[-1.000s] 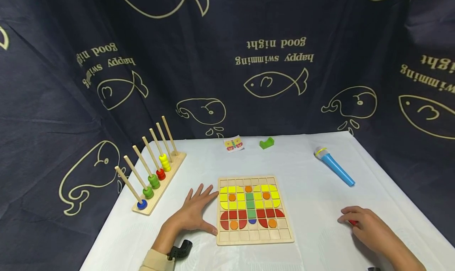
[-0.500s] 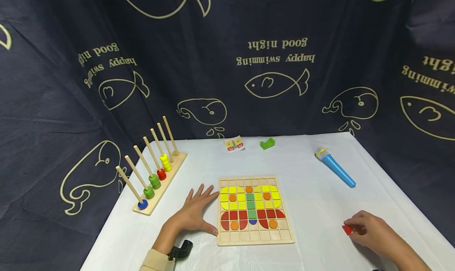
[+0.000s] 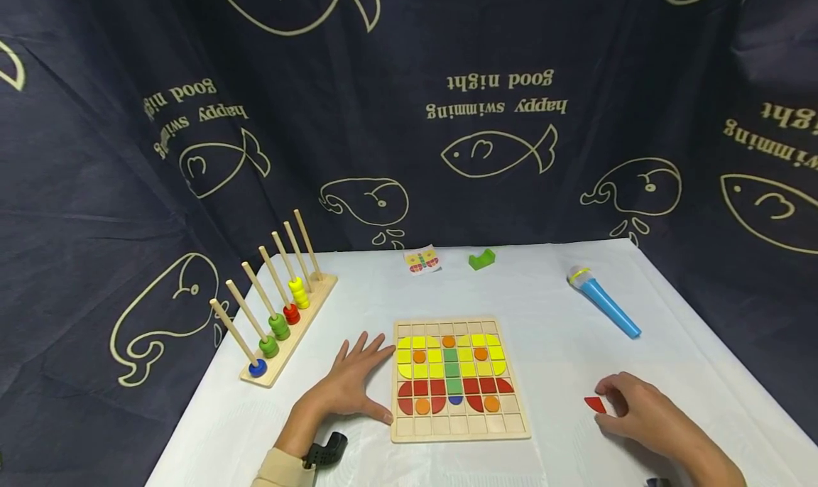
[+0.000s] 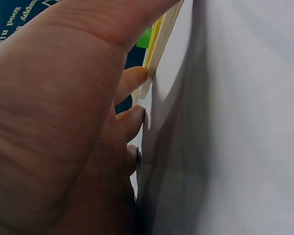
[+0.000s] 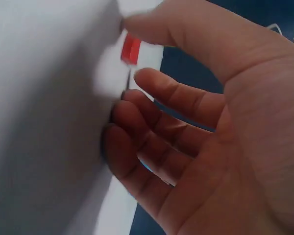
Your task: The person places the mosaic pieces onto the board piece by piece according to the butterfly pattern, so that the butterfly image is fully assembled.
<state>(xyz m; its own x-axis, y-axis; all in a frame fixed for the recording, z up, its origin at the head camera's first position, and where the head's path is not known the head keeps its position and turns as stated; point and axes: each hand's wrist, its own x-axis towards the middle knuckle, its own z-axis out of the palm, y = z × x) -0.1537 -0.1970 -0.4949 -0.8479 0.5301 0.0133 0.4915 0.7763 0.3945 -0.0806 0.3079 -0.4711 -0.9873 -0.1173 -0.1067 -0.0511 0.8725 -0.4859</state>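
Note:
My left hand (image 3: 353,382) lies with fingers spread on the white table, its index finger and thumb touching the left edge of a wooden grid board (image 3: 460,430). Yellow, red, green, orange and blue pieces form a butterfly on that board. To the right, a red quarter-round piece (image 3: 595,405) lies on the table just ahead of my right hand (image 3: 639,409). Thumb and forefinger are parted on either side of it. In the right wrist view the red piece (image 5: 131,49) shows beyond the gap between the thumb and the loosely bent fingers.
A peg stand (image 3: 290,338) with coloured beads stands at the left. A butterfly picture card (image 3: 422,260) and a green block (image 3: 482,260) lie at the back. A blue toy microphone (image 3: 607,306) lies at the right. Behind hangs a dark printed cloth (image 3: 409,118).
The red piece came out from under my right hand, was at its fingertips, and now lies on the table farther left. That hand moved left with it. My left hand has stayed put.

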